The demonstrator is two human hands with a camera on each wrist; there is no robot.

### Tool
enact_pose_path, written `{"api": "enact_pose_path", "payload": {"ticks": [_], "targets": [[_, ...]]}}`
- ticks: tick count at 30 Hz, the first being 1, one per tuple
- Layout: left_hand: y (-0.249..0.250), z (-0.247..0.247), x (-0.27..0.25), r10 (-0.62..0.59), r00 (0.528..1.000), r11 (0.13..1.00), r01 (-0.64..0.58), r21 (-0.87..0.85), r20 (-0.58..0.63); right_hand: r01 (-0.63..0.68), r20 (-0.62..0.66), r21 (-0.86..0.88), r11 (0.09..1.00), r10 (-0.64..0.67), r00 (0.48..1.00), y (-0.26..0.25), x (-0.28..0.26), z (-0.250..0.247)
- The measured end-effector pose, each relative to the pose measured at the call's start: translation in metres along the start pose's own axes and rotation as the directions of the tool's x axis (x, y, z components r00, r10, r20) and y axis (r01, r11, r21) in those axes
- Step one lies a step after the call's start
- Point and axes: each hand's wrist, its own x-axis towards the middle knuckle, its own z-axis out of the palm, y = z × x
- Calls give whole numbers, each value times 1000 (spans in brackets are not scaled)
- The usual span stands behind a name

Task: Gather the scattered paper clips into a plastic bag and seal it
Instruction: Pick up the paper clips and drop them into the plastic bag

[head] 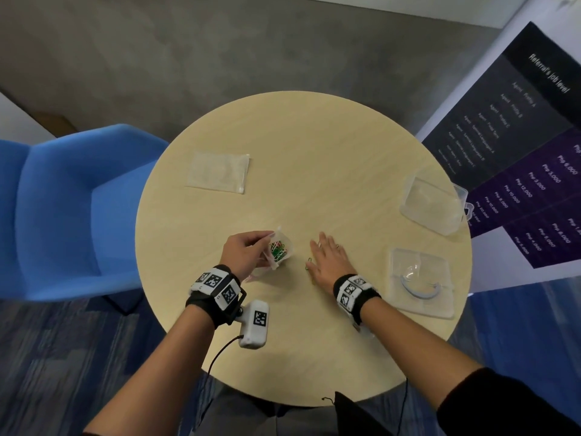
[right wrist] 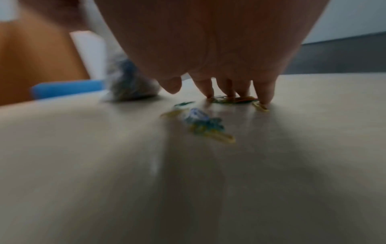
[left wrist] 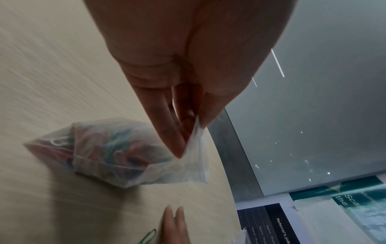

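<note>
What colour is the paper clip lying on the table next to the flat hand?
Green. The loose paper clip shows best in the head view, beside the right hand.

head: overhead, facing down on round table (head: 314, 152) | wrists: close, low along fingers | shared: tabletop, bag (left wrist: 117, 153)

Most loose paper clips (right wrist: 211, 128) on the bench (head: 314, 152) were covered by the right hand (head: 328, 258) in the head view, and were smeared by blur in the right wrist view. The clips inside the plastic bag (left wrist: 117, 153) were seen only as hazy colours. The poster (head: 518, 146) was cut off at the picture's edge.
</note>
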Motion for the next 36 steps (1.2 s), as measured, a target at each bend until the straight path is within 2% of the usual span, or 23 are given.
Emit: {"api": "enact_pose_path", "payload": {"ticks": [4, 6, 8, 10, 13, 17, 21, 23, 25, 28, 29, 30, 31, 32, 34, 35, 36], "targets": [[-4, 3, 0, -16, 1000, 999, 16, -38, -1, 161, 85, -119, 980, -151, 985, 6, -35, 17], [-6, 5, 0, -23, 1000, 998, 23, -57, -1, 224, 29, -171, 960, -222, 975, 9, -48, 29], [-7, 8, 0, -33, 999, 997, 33, -64, -5, 219, 5, -264, 939, -226, 974, 11, -52, 36], [-6, 10, 0, -43, 999, 997, 42, -66, -4, 218, -32, -276, 936, -235, 971, 13, -47, 38], [-5, 10, -1, -43, 999, 997, 42, -57, -7, 283, -46, -362, 888, -320, 946, 9, -42, 21], [-5, 8, -1, -33, 999, 998, 33, -50, -2, 322, -6, -395, 860, -353, 936, 3, -25, 2], [-6, 7, -2, -32, 999, 999, 32, -33, 4, 285, 126, -405, 869, -256, 958, -18, -22, -31], [-6, 8, -2, -28, 1000, 1000, 28, -13, 3, 237, 130, -380, 894, -202, 971, -20, -14, -42], [-4, 9, -1, -27, 1000, 1000, 27, -1, 3, 135, 68, -304, 943, -120, 990, -16, -3, -54], [-2, 10, -1, -24, 1000, 1000, 24, 9, 0, -118, -73, 33, 992, 120, 990, 7, 16, -72], [-2, 10, -1, -24, 1000, 1000, 24, 11, -2, -186, -97, 197, 962, 208, 973, 16, 20, -79], [-2, 10, -1, -25, 1000, 1000, 26, 12, -5, -220, -109, 399, 890, 284, 953, 22, 21, -83], [-2, 10, 0, -28, 1000, 1000, 28, 15, -8, -225, -85, 611, 759, 346, 934, 25, 20, -86], [-2, 11, 0, -28, 1000, 999, 28, 22, -11, -199, -34, 792, 577, 368, 929, 24, 16, -89], [-4, 12, 1, -22, 1000, 999, 22, 42, -15, -120, 65, 975, 188, 275, 959, 10, 3, -97], [-4, 13, 2, -17, 1000, 998, 18, 54, -16, -95, 76, 992, 79, 210, 975, 1, -2, -101], [-5, 14, 3, -11, 1000, 998, 12, 65, -17, -75, 70, 997, 26, 157, 985, -10, -6, -104]]}}
